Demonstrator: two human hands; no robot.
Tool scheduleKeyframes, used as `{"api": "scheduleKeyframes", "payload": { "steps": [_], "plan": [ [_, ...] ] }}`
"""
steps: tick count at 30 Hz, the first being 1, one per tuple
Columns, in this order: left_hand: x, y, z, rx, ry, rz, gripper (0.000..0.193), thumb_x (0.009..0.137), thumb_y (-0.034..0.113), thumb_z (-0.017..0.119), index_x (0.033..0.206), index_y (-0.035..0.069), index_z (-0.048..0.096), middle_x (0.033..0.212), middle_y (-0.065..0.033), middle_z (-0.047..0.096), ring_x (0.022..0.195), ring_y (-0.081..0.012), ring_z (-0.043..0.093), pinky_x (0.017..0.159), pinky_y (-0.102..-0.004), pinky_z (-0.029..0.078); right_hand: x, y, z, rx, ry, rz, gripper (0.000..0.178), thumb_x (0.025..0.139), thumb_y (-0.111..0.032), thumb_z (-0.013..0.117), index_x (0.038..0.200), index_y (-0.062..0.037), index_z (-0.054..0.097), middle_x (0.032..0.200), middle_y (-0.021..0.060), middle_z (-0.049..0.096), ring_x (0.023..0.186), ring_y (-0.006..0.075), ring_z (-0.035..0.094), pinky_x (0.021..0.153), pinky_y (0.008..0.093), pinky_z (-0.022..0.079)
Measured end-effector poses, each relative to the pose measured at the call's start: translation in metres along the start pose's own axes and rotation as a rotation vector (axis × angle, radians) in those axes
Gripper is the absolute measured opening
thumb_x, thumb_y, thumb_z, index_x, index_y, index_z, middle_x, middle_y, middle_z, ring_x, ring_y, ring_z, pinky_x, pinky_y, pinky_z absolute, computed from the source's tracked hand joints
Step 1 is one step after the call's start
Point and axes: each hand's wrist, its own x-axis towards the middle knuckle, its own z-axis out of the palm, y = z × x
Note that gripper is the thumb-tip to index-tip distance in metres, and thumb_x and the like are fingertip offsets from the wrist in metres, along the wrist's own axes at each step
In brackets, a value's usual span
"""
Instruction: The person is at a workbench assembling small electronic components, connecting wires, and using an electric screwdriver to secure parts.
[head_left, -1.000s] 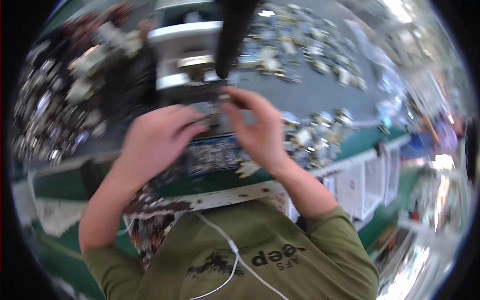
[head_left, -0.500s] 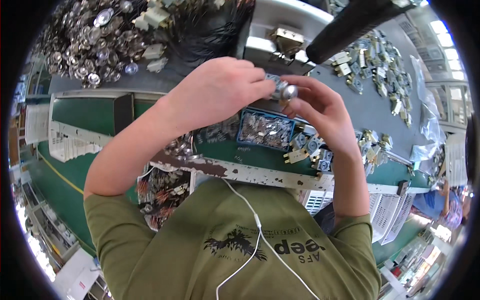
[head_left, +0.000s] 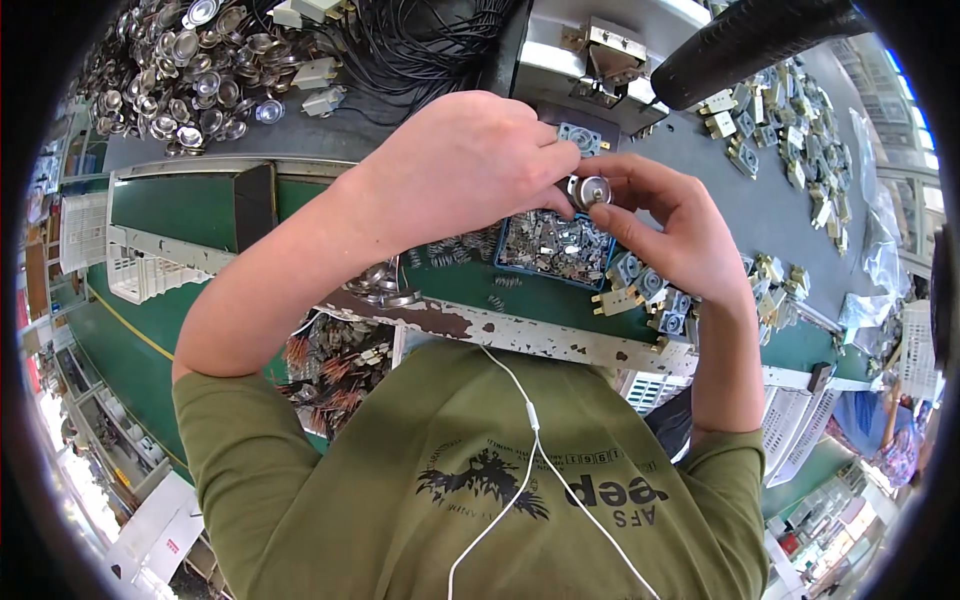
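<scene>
In my right hand (head_left: 665,215), thumb and fingers pinch a round silver metal cap (head_left: 594,192) with a small stud in its middle. My left hand (head_left: 490,165) is closed right beside the cap, its fingertips touching or nearly touching it. What those fingers hold is hidden by the hand itself. Just beyond the left fingertips shows a grey square housing (head_left: 580,138) with a round centre; whether it is held or lies on the bench, I cannot tell. Under both hands stands a blue tray (head_left: 552,276) full of small metal pieces.
Metal caps (head_left: 205,85) are heaped at far left, near black cables (head_left: 440,45). A metal fixture (head_left: 612,60) stands ahead, a black tube (head_left: 750,50) slanting beside it. Grey housings lie close by my right wrist (head_left: 650,285) and at far right (head_left: 790,130). Loose springs (head_left: 507,282) lie left of the tray.
The metal cap has turned, so its stud side now shows. The grey housing appears beyond my left fingertips rather than between my hands. The whole view has shifted slightly.
</scene>
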Motion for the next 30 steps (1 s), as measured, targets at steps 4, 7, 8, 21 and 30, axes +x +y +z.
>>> {"api": "scheduleKeyframes", "payload": {
  "steps": [4, 7, 8, 21, 30],
  "plan": [
    [-0.005, 0.001, -0.005, 0.016, 0.049, -0.066, 0.029, 0.085, 0.035, 0.076, 0.08, 0.011, 0.06, 0.07, -0.0011, 0.063, 0.07, -0.0209, 0.068, 0.063, -0.0359, 0.054, -0.011, -0.008, 0.024, -0.114, 0.284, -0.025, 0.037, 0.093, -0.001, 0.071, 0.13, 0.0006, 0.067, 0.09, -0.0017, 0.06, 0.084, 0.0059, 0.053, 0.081, 0.0236, 0.049],
    [-0.003, 0.004, 0.003, 0.034, 0.09, -0.07, 0.028, 0.084, 0.034, 0.076, 0.078, 0.012, 0.059, 0.065, -0.0003, 0.061, 0.066, -0.0204, 0.067, 0.06, -0.0357, 0.053, -0.01, 0.013, 0.041, -0.011, 0.41, -0.111, 0.039, 0.092, 0.004, 0.069, 0.131, 0.0013, 0.066, 0.098, -0.0001, 0.065, 0.086, 0.0048, 0.056, 0.08, 0.0217, 0.049],
    [-0.003, 0.003, 0.002, 0.03, 0.088, -0.064, 0.028, 0.084, 0.034, 0.076, 0.078, 0.012, 0.059, 0.065, -0.0003, 0.061, 0.066, -0.0204, 0.067, 0.06, -0.0357, 0.053, -0.008, 0.016, 0.043, 0.084, 0.439, -0.127, 0.04, 0.092, 0.006, 0.069, 0.132, 0.0016, 0.066, 0.101, 0.0003, 0.067, 0.088, 0.0046, 0.057, 0.081, 0.0214, 0.049],
    [-0.004, 0.003, -0.008, -0.086, -0.151, -0.004, 0.029, 0.087, 0.036, 0.073, 0.108, 0.016, 0.069, 0.069, -0.0027, 0.064, 0.069, -0.0242, 0.069, 0.061, -0.0367, 0.054, -0.028, 0.02, 0.001, -0.164, 0.269, -0.182, 0.04, 0.096, 0.001, 0.066, 0.136, 0.0001, 0.064, 0.109, 0.0049, 0.071, 0.098, 0.0118, 0.065, 0.092, 0.0284, 0.052],
    [0.024, -0.023, -0.013, -0.336, -0.128, -0.23, 0.039, 0.092, 0.022, 0.072, 0.131, 0.02, 0.067, 0.087, -0.0113, 0.074, 0.08, -0.0324, 0.071, 0.069, -0.0427, 0.056, -0.019, 0.002, -0.019, -0.157, 0.78, -0.567, 0.037, 0.106, -0.005, 0.054, 0.142, 0.0067, 0.055, 0.123, 0.0204, 0.07, 0.097, 0.0178, 0.069, 0.084, 0.0296, 0.054]
  ]
}}
